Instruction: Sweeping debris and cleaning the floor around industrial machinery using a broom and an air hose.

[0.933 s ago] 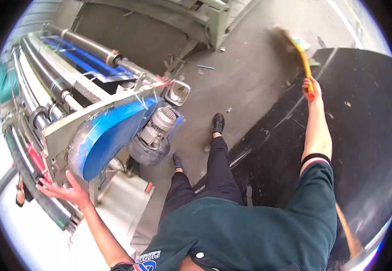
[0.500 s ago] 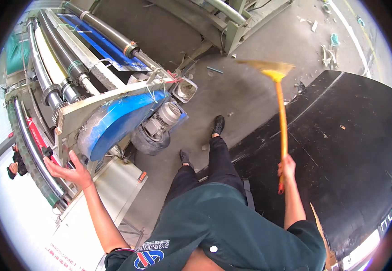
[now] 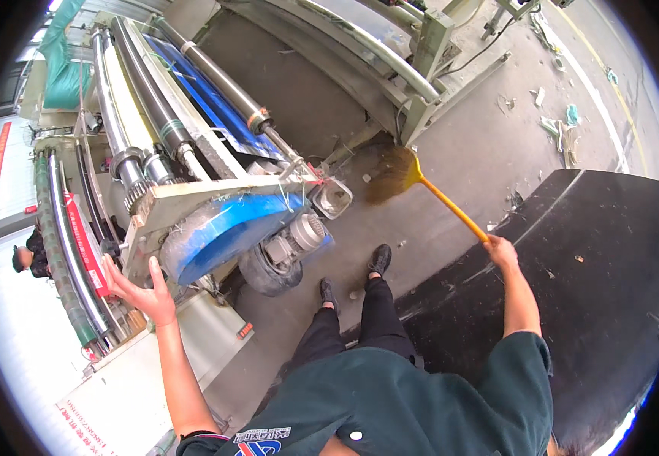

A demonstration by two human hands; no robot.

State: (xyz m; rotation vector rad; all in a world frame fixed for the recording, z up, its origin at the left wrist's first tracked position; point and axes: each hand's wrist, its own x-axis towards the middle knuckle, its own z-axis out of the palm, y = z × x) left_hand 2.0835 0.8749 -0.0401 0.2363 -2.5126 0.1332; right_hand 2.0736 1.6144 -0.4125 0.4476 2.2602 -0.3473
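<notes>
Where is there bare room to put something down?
The black surface right of the shoes is mostly bare, save small specks. So is the grey floor between the shoes, that surface and the broom in the right hand. Crowded: the left, with rollers, blue cover and motor near the left hand; scraps litter the floor at upper right.

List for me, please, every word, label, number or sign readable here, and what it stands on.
I won't copy wording:
Dark green shirt: pale lettering above a blue-and-red emblem, cut off by the frame.
White panel, lower left: red lettering, partly blurred.
Red banner at left: too small to read.
Red wall strip and orange tag: too blurred.
</notes>
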